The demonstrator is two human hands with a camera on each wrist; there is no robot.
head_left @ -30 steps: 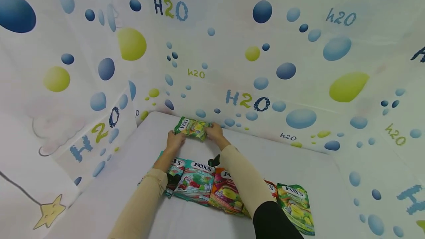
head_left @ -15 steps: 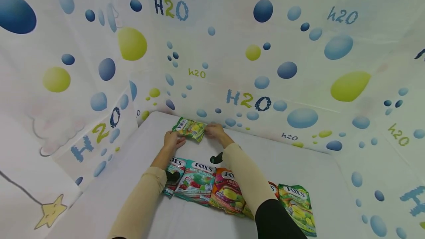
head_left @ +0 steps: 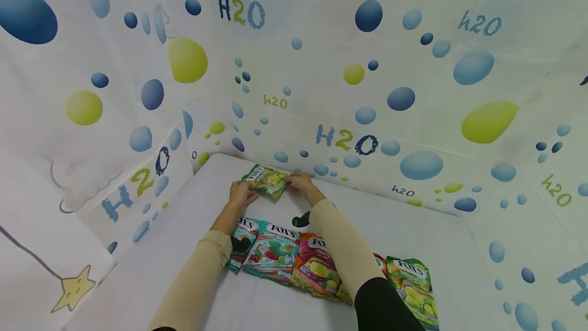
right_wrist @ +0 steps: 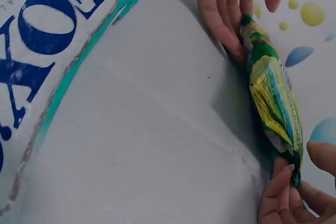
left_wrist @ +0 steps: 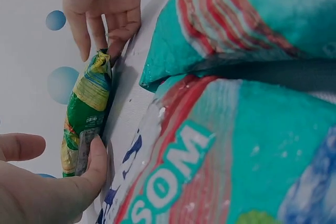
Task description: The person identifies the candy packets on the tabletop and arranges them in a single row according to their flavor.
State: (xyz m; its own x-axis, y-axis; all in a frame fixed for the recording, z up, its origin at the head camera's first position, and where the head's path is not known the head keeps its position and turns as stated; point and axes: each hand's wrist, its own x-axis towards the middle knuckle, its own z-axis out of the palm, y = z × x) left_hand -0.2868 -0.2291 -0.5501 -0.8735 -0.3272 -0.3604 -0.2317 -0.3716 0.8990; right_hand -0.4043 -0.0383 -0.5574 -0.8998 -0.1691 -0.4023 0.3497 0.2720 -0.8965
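Observation:
A green and yellow FOX'S candy bag [head_left: 267, 179] lies near the back edge of the white table. My left hand [head_left: 240, 195] is at its left end. In the left wrist view, a finger [left_wrist: 97, 161] touches the bag's side while the thumb [left_wrist: 23, 146] stands away from it. My right hand [head_left: 300, 184] reaches the bag's right end. Its fingertips [right_wrist: 281, 174] meet the crimped corner in the right wrist view, and its thumb [right_wrist: 320, 156] is spread off the wrapper.
In front lies a row of candy bags: a teal one [head_left: 245, 236], a mint one [head_left: 273, 252], an orange-red one [head_left: 316, 264], others partly under the right sleeve [head_left: 346, 246], and a green one [head_left: 415, 287]. A printed wall sheet [head_left: 321, 91] rises behind the table [head_left: 459, 259].
The left hand has slid from the bag's front corner and its fingers have loosened. The bag has turned slightly on the table. The right hand came off its end briefly and touches it again.

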